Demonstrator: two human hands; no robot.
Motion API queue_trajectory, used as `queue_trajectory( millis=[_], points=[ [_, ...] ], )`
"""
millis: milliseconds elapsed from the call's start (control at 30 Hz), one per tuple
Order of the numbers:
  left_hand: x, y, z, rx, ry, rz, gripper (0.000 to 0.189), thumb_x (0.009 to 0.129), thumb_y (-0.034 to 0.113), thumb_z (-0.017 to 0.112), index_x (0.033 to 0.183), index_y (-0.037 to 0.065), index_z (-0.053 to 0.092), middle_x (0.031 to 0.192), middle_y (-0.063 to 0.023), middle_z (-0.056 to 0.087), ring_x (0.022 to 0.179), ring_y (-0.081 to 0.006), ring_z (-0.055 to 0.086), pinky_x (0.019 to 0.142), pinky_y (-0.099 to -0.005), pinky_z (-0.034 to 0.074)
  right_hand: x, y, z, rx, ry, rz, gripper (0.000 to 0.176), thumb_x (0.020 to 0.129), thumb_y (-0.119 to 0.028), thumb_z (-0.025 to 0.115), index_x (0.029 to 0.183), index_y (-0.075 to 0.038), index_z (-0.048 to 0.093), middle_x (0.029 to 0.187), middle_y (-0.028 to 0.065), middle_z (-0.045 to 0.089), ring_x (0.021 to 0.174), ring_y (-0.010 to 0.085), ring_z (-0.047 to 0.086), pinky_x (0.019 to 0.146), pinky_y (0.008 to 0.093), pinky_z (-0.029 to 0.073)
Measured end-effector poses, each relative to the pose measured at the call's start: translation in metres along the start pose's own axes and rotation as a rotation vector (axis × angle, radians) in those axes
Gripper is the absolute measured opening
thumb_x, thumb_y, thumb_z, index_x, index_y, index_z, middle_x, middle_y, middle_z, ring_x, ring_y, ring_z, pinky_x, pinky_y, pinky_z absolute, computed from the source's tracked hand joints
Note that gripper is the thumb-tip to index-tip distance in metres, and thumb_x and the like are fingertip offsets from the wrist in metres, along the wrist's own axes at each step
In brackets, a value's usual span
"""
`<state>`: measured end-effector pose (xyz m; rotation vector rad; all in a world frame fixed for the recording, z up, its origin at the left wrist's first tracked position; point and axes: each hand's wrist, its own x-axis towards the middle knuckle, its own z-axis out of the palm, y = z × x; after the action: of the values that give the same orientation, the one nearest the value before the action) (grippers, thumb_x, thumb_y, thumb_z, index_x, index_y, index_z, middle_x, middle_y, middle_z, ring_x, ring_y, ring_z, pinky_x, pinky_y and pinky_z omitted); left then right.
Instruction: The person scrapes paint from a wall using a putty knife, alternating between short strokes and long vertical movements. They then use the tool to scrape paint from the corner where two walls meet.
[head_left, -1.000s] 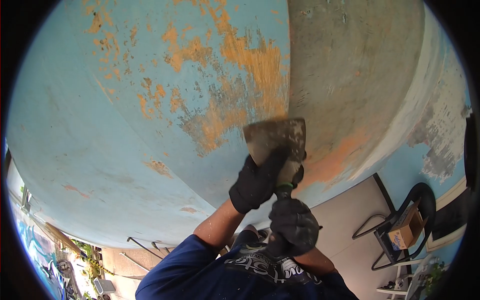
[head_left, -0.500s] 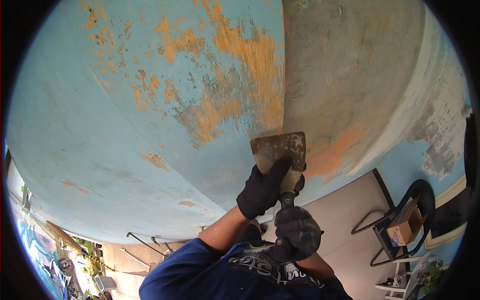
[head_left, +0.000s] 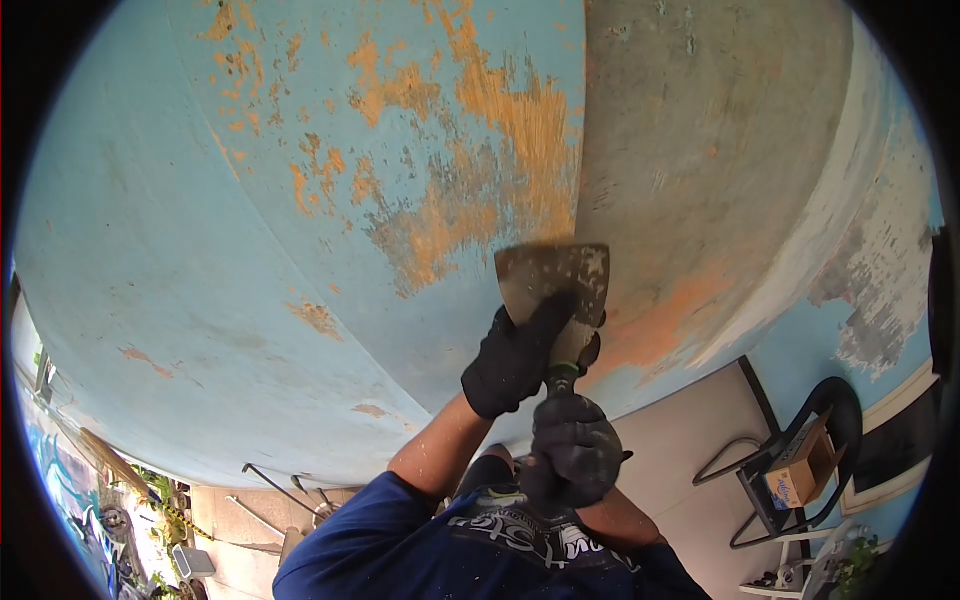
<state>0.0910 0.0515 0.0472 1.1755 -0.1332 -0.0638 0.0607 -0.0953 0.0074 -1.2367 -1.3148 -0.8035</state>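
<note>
Both my gloved hands hold a wide scraper (head_left: 590, 268), its blade speckled with pale residue and its broad edge against the wall. My left hand (head_left: 515, 360), in a black glove, grips the blade's lower part, the thumb lying along its face. Below it, my right hand (head_left: 572, 455), gloved too, is wrapped round the dark handle with green trim. The blade edge sits at the lower end of a scraped orange-and-grey patch (head_left: 540, 130) in the light blue paint (head_left: 330, 250), beside the seam with a bare grey-brown wall section (head_left: 700, 130).
At the right, a cardboard box (head_left: 800, 470) sits on a black-framed chair (head_left: 845, 400). White furniture (head_left: 800, 560) and a plant (head_left: 858, 565) stand at the lower right. A grey floor (head_left: 680, 440) lies below the wall. Thin poles (head_left: 280, 480) and greenery (head_left: 175, 520) are lower left.
The scraper and both hands have moved slightly up and left along the wall. The view has shifted a little, so the paint patches appear farther right.
</note>
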Motion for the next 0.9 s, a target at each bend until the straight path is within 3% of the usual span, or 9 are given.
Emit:
queue_trajectory(
  millis=[33, 67, 133, 167, 367, 433, 667, 733, 900],
  points=[
    [0.012, -0.024, -0.019, 0.446, 0.055, 0.190, 0.036, 0.094, 0.028, 0.059, 0.127, 0.013, 0.058, 0.114, -0.0181, 0.061, 0.094, -0.0247, 0.065, 0.081, -0.0354, 0.052, -0.005, -0.003, -0.001, -0.025, -0.020, 0.083, 0.016, 0.070, -0.002, 0.064, 0.081, -0.005, 0.053, 0.076, 0.0083, 0.062, 0.075, 0.0295, 0.065, 0.061, 0.0404, 0.052],
    [0.009, -0.026, -0.016, 0.445, 0.060, 0.179, 0.036, 0.094, 0.028, 0.059, 0.127, 0.013, 0.058, 0.114, -0.0181, 0.061, 0.094, -0.0247, 0.065, 0.081, -0.0354, 0.052, -0.004, -0.011, -0.003, -0.021, -0.019, 0.093, 0.016, 0.070, -0.002, 0.064, 0.081, -0.005, 0.053, 0.076, 0.0083, 0.062, 0.075, 0.0295, 0.065, 0.061, 0.0404, 0.052],
    [0.003, -0.020, -0.004, 0.382, 0.071, 0.229, 0.034, 0.096, 0.031, 0.057, 0.124, 0.012, 0.059, 0.113, -0.0182, 0.061, 0.093, -0.0228, 0.065, 0.075, -0.0375, 0.054, 0.005, -0.026, -0.008, 0.048, 0.016, 0.271, 0.016, 0.070, -0.002, 0.064, 0.083, -0.004, 0.054, 0.078, 0.0092, 0.063, 0.076, 0.0298, 0.065, 0.063, 0.0406, 0.053],
    [0.000, -0.021, 0.001, 0.387, 0.070, 0.227, 0.034, 0.096, 0.031, 0.057, 0.124, 0.012, 0.059, 0.113, -0.0182, 0.061, 0.093, -0.0228, 0.065, 0.075, -0.0375, 0.054, 0.007, -0.019, -0.011, -0.007, 0.002, 0.059, 0.015, 0.071, -0.002, 0.062, 0.083, -0.002, 0.054, 0.081, 0.0113, 0.064, 0.076, 0.0301, 0.065, 0.065, 0.0403, 0.053],
    [0.000, 0.013, 0.021, -0.028, 0.101, 0.085, 0.033, 0.096, 0.027, 0.057, 0.116, 0.002, 0.060, 0.098, -0.0114, 0.068, 0.087, -0.0197, 0.066, 0.077, -0.0332, 0.053, 0.013, -0.009, -0.004, 0.063, 0.028, 0.226, 0.015, 0.069, -0.001, 0.062, 0.082, -0.004, 0.055, 0.083, 0.0135, 0.065, 0.077, 0.0302, 0.065, 0.066, 0.0399, 0.054],
    [0.001, 0.023, 0.027, 0.301, 0.138, 0.375, 0.028, 0.094, 0.021, 0.055, 0.109, -0.002, 0.057, 0.089, -0.0139, 0.066, 0.068, -0.0209, 0.065, 0.055, -0.0328, 0.052, 0.019, -0.004, -0.010, 0.011, -0.037, 0.106, 0.016, 0.068, -0.001, 0.063, 0.081, -0.005, 0.054, 0.081, 0.0124, 0.064, 0.077, 0.0305, 0.065, 0.068, 0.0426, 0.054],
    [-0.007, 0.005, 0.028, -0.113, 0.103, 0.065, 0.030, 0.095, 0.026, 0.058, 0.108, -0.001, 0.062, 0.093, -0.0097, 0.069, 0.071, -0.0170, 0.066, 0.062, -0.0306, 0.052, -0.016, -0.020, -0.010, 0.064, -0.021, 0.266, 0.022, 0.064, 0.000, 0.067, 0.083, -0.005, 0.056, 0.082, 0.0102, 0.063, 0.078, 0.0326, 0.064, 0.069, 0.0435, 0.053],
    [-0.005, 0.018, 0.031, -0.183, 0.076, 0.060, 0.028, 0.095, 0.025, 0.058, 0.107, -0.001, 0.062, 0.092, -0.0100, 0.069, 0.069, -0.0162, 0.065, 0.060, -0.0302, 0.051, -0.004, -0.011, -0.020, 0.108, -0.220, 0.268, 0.022, 0.063, 0.000, 0.066, 0.083, -0.004, 0.056, 0.083, 0.0110, 0.063, 0.078, 0.0329, 0.064, 0.066, 0.0436, 0.053],
    [-0.004, 0.000, 0.030, 0.017, 0.119, 0.172, 0.030, 0.095, 0.023, 0.055, 0.109, -0.002, 0.058, 0.089, -0.0138, 0.067, 0.065, -0.0197, 0.064, 0.057, -0.0325, 0.050, 0.009, -0.013, -0.018, 0.034, -0.026, 0.060, 0.018, 0.064, 0.000, 0.065, 0.077, -0.005, 0.053, 0.084, 0.0120, 0.065, 0.076, 0.0321, 0.065, 0.065, 0.0436, 0.053]
  ],
)
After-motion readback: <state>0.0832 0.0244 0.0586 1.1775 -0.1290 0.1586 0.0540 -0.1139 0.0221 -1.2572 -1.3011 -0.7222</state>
